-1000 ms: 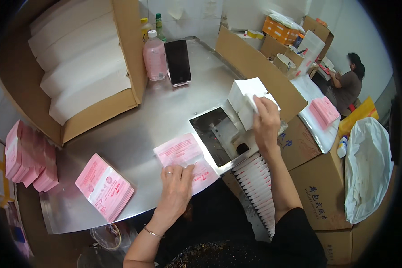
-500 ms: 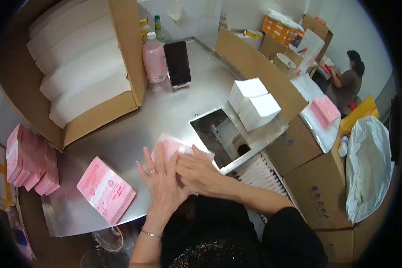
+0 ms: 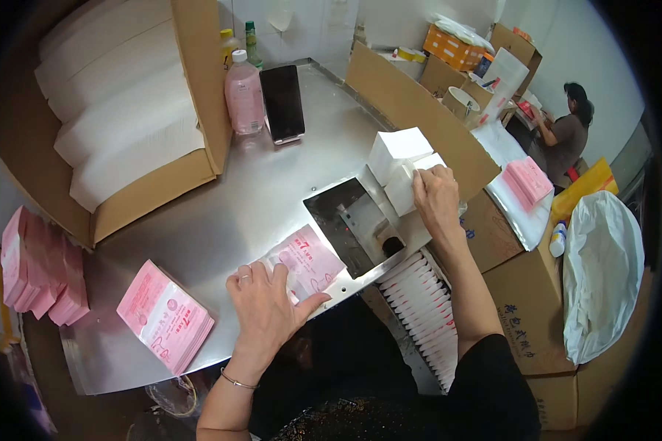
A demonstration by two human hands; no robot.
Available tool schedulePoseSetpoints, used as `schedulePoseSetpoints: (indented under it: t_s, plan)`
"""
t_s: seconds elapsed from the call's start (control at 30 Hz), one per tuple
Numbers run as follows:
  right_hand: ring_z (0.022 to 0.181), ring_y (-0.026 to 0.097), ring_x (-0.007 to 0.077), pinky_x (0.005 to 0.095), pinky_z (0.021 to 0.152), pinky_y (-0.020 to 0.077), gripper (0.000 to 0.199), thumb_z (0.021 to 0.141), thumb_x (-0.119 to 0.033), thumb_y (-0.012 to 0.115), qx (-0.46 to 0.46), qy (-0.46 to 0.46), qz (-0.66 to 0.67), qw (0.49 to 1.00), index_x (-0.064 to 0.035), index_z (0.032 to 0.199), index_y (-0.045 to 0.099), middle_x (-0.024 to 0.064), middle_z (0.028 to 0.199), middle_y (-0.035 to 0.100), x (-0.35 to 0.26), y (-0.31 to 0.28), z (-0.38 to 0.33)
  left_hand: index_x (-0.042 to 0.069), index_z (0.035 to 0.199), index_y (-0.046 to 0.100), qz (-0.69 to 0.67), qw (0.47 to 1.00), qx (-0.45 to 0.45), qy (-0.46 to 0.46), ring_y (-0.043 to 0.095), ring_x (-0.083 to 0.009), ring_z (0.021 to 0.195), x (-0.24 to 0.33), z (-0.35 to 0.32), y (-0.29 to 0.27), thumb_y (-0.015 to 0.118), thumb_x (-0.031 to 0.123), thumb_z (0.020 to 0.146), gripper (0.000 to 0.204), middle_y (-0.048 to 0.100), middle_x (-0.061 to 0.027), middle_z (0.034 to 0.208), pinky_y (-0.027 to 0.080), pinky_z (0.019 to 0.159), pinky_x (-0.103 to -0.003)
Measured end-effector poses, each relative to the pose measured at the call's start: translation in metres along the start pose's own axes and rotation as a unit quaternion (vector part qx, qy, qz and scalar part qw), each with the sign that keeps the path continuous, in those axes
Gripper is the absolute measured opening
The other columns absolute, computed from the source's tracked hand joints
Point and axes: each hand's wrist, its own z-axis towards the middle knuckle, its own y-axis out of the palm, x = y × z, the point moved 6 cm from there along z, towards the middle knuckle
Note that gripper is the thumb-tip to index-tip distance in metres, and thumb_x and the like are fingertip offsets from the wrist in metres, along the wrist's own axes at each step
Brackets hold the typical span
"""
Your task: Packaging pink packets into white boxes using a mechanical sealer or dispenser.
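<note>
My left hand (image 3: 263, 303), wearing a ring and a bracelet, holds the near end of a pink printed plastic bag (image 3: 307, 259) against the steel tabletop, just left of a rectangular opening (image 3: 346, 220). My right hand (image 3: 439, 200) reaches across the opening's right side. Its fingers are bent over the top of the nearer of two white stacks of folded tissue (image 3: 399, 189) and partly hide it. Behind it stands the other tissue stack (image 3: 399, 151). To the left of my left hand lies a pile of flat pink bags (image 3: 165, 316).
A cardboard box (image 3: 154, 191) of long white tissue stacks stands at the far left. More pink packs (image 3: 40, 268) sit below it. A pink bottle (image 3: 244, 95) and a dark tablet (image 3: 282, 103) stand behind. Filled packs (image 3: 423, 316) line a box below. A co-worker (image 3: 566, 132) sits far right.
My right hand has left the pink bag and moved right onto the nearer tissue stack. My left hand stays at the bag, which now lies flatter. The view has shifted slightly.
</note>
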Motion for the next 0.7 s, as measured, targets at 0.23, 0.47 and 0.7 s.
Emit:
schedulePoseSetpoints:
  t_s: [0.23, 0.47, 0.7]
  plan:
    - [0.095, 0.061, 0.0350, 0.0465, 0.080, 0.0485, 0.022, 0.080, -0.002, 0.063, 0.106, -0.031, 0.026, 0.994, 0.0010, 0.101, 0.069, 0.0178, 0.096, 0.066, 0.000, -0.009, -0.013, 0.004, 0.110, 0.065, -0.043, 0.997, -0.058, 0.001, 0.053, -0.0313, 0.093, 0.008, -0.011, 0.018, 0.073, 0.042, 0.082, 0.048, 0.056, -0.0172, 0.105, 0.043, 0.078, -0.046]
    - [0.113, 0.060, 0.0392, 0.0624, 0.105, 0.0403, 0.040, 0.083, -0.013, 0.062, -0.073, -0.415, 0.261, 0.869, -0.0022, 0.121, 0.064, 0.0226, 0.118, 0.061, -0.182, -0.023, -0.146, 0.004, 0.129, 0.058, -0.150, 0.986, -0.068, -0.034, 0.055, -0.0341, 0.092, -0.017, -0.016, 0.009, 0.076, 0.021, 0.069, 0.065, 0.053, -0.0166, 0.100, 0.046, 0.073, -0.045]
    - [0.092, 0.063, 0.0308, 0.0649, 0.098, 0.0372, 0.022, 0.089, -0.019, 0.056, -0.121, -0.226, 0.149, 0.955, -0.0069, 0.101, 0.069, 0.0128, 0.089, 0.066, -0.188, 0.083, -0.067, 0.002, 0.143, 0.048, -0.168, 0.983, -0.054, -0.058, 0.057, -0.0341, 0.087, 0.006, -0.002, 0.002, 0.068, 0.011, 0.084, 0.062, 0.056, -0.0188, 0.093, 0.046, 0.076, -0.046]
